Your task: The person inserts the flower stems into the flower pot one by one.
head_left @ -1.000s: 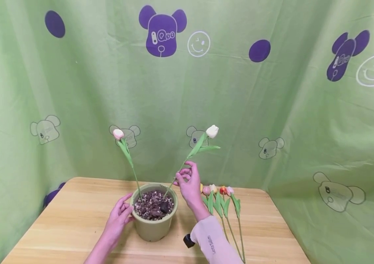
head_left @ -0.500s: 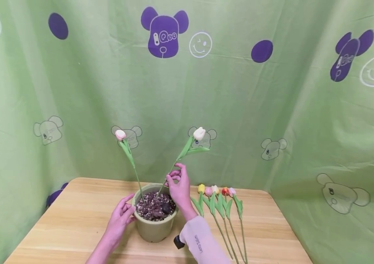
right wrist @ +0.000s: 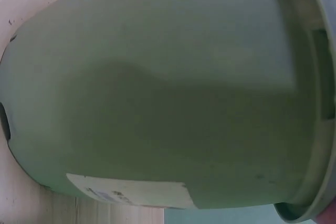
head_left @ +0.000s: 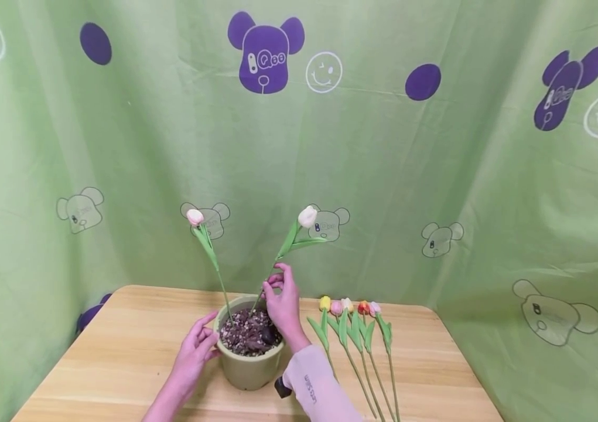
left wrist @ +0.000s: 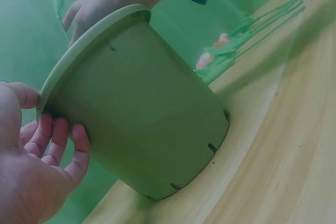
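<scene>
My right hand [head_left: 283, 305] pinches the green stem of a white tulip [head_left: 307, 217], tilted to the right, its lower end at the soil. Held at the rim by my left hand [head_left: 193, 349] is a green flower pot [head_left: 248, 372]; in the left wrist view the thumb is at the rim and the fingers [left wrist: 58, 140] are curled beneath it. A pale pink tulip [head_left: 195, 217] stands in the soil [head_left: 246, 340] at the pot's left side, leaning left. The pot's wall [right wrist: 157, 77], with a white label [right wrist: 136, 190], fills the right wrist view.
Several tulips, among them a yellow one [head_left: 325, 303] and a red one [head_left: 364, 308], lie side by side on the wooden table [head_left: 103, 351], right of the pot. Behind the table hangs a green curtain [head_left: 372, 158]. A black device [head_left: 282, 387] is at my right sleeve.
My right hand has moved left with the white tulip, bringing its stem further in over the pot and a little more upright. The left hand keeps its hold on the rim.
</scene>
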`<action>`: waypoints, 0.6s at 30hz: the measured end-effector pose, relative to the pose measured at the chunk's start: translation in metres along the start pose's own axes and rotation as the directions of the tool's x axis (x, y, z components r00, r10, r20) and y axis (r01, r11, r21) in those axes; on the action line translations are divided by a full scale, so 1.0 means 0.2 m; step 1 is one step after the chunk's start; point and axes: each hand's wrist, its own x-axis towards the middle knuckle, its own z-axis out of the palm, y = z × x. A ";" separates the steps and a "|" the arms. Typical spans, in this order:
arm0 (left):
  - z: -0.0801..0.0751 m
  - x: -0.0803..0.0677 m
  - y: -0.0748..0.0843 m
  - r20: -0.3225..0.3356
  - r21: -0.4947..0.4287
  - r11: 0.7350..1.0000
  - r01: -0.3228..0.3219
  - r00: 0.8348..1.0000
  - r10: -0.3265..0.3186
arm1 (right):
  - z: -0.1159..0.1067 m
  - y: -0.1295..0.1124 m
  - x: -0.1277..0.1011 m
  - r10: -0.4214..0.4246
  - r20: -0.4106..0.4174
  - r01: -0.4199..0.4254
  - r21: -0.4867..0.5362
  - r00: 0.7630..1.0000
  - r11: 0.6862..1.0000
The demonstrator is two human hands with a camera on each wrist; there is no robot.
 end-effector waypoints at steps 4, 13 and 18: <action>0.00 -0.01 0.00 -0.002 0.006 1.000 0.003 1.000 -0.003 | 0.00 -0.01 -0.01 -0.002 0.023 0.002 -0.019 1.000 1.000; -0.01 0.00 0.01 -0.003 0.003 1.000 0.002 1.000 -0.002 | 0.00 -0.02 -0.02 -0.020 0.053 0.022 -0.040 0.998 0.999; -0.01 0.00 0.01 0.005 0.007 1.000 0.002 1.000 -0.002 | 0.00 -0.01 -0.01 -0.041 0.087 0.045 -0.044 0.995 0.998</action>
